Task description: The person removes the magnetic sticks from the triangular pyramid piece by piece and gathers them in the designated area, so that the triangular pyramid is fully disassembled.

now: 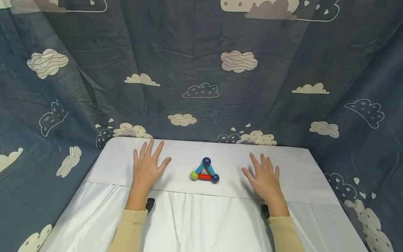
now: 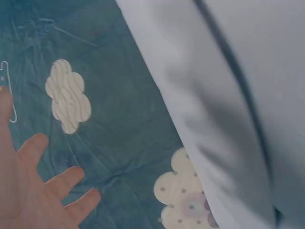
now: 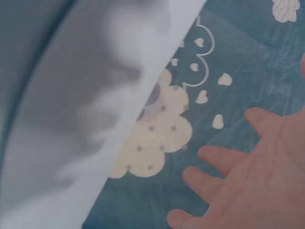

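On the white table, between the two hands in the head view, lies a small triangle of ball-and-rod building pieces. Two light-blue rods (image 1: pixel 199 168) and a red rod (image 1: pixel 204 177) join a dark-blue ball (image 1: pixel 206 161) at the top, a green ball (image 1: pixel 194 175) at lower left and another dark-blue ball (image 1: pixel 215 178) at lower right. My left hand (image 1: pixel 147 171) is left of the triangle with fingers spread, holding nothing. To its right, my right hand (image 1: pixel 264 178) also has its fingers spread and holds nothing. Both wrist views show spread fingers and no part of the triangle.
A white cloth (image 1: pixel 189 220) covers the table, with a seam across it. Dark-blue fabric with cloud prints (image 1: pixel 195 45) hangs behind the table and along both sides. A small black device (image 1: pixel 150 203) sits at the left wrist, another (image 1: pixel 265 211) at the right.
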The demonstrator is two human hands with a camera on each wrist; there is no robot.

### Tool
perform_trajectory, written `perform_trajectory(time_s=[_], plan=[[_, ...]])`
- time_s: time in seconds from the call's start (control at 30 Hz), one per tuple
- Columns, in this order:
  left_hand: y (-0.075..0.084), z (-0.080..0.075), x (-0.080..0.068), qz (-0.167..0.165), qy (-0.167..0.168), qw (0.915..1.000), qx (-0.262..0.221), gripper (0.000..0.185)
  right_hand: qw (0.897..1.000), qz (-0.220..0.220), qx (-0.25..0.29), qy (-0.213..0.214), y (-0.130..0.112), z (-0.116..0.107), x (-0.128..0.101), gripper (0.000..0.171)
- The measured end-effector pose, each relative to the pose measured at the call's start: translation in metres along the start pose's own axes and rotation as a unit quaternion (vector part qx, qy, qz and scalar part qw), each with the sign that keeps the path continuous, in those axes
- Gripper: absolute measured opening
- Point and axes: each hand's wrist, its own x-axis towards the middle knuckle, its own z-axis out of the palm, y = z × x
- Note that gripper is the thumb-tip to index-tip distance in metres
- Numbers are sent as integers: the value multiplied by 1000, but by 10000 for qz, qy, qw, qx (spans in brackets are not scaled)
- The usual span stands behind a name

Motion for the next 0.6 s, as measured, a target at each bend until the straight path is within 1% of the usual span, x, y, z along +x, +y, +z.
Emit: perform_trajectory(time_s=[0.2, 0.33, 0.47, 0.6], plan=[[22, 0, 9, 9, -92, 9999, -137, 77, 10000, 37, -36, -59, -13, -4, 5, 85], [38, 2, 14, 61, -45, 9996, -264, 77, 10000, 4, -26, 3, -21, -3, 10, 85], [54, 8, 15, 108, 5, 9993, -353, 76, 10000, -30, -1, 4, -33, -2, 12, 85], [69, 17, 14, 110, -74, 9989, -451, 77, 10000, -45, 13, -40, -46, -1, 12, 84]])
